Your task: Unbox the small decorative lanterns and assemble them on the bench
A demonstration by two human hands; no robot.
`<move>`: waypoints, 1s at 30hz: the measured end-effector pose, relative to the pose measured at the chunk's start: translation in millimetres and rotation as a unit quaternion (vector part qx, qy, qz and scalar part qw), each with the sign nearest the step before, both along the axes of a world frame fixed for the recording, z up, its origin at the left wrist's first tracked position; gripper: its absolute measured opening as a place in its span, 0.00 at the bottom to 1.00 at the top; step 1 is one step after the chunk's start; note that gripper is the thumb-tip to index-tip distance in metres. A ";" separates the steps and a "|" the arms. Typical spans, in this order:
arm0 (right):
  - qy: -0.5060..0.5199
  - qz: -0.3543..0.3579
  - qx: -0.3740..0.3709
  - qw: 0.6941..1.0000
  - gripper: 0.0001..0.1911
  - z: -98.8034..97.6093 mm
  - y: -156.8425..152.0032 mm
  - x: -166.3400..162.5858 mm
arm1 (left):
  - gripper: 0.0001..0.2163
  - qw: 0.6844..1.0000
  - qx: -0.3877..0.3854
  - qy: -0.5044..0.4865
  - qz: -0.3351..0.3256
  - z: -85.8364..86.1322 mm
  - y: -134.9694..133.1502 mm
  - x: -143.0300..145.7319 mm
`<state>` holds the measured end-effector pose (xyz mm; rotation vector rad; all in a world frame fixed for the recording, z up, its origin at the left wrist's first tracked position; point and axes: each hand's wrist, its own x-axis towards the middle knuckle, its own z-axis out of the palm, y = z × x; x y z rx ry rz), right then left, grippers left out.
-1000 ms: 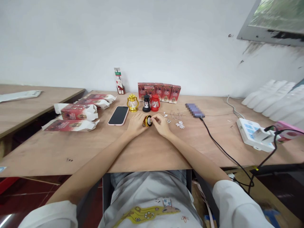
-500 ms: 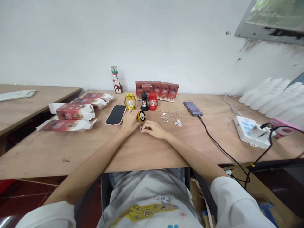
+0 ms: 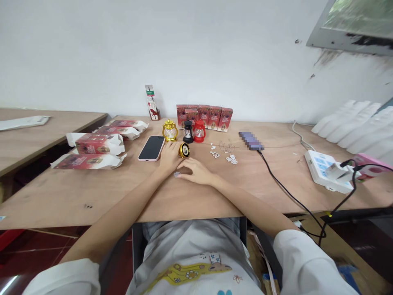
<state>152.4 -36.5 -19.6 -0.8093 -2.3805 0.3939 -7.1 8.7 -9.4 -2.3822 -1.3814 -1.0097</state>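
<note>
My left hand (image 3: 170,156) is closed around a small gold lantern (image 3: 184,150), tipped over so that its round, dark-centred base faces me and to the right. Close beside it, my right hand (image 3: 196,171) is curled, and at its thumb tip is a small pale grey piece (image 3: 177,174), too small to name. Behind my hands stand an upright gold lantern (image 3: 170,131), a black lantern (image 3: 188,132) and a red lantern (image 3: 199,132). Button cells (image 3: 215,154), white plastic pieces (image 3: 232,159) and thin clear bits (image 3: 227,147) lie to the right.
A phone (image 3: 151,148) lies left of my left hand, and opened red boxes (image 3: 96,160) lie farther left. Closed red boxes (image 3: 225,119) stand by the wall. Right of these are a blurred purple device (image 3: 251,140) with a black cable and a white power strip (image 3: 328,171).
My right hand has shifted slightly down and toward me, its thumb and forefinger farther apart, with the small grey piece lower too. My left hand keeps the gold lantern in much the same place.
</note>
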 end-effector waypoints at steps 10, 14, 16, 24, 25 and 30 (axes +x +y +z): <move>-0.162 -0.007 0.071 0.984 0.08 11.4 4.8 7.5 | 0.15 0.997 0.004 -0.053 -0.059 1.3 -2.0 -1.2; -0.241 -0.075 0.094 0.963 0.12 17.9 6.8 19.8 | 0.16 0.997 0.000 -0.052 -0.053 1.3 -1.5 -2.1; -0.283 -0.111 0.097 0.948 0.14 22.9 5.6 23.1 | 0.16 0.997 0.002 -0.052 -0.052 1.5 -1.4 -2.4; -0.383 -0.308 0.001 0.871 0.18 40.5 -5.5 25.1 | 0.15 0.997 0.002 -0.054 -0.063 2.2 -3.7 -2.5; -0.383 -0.327 -0.015 0.864 0.19 41.3 -5.3 26.2 | 0.15 0.996 0.003 -0.055 -0.063 2.3 -3.8 -2.6; -0.374 -0.410 -0.058 0.830 0.18 44.9 4.2 41.7 | 0.16 0.996 -0.001 -0.057 -0.068 1.9 -2.8 -2.9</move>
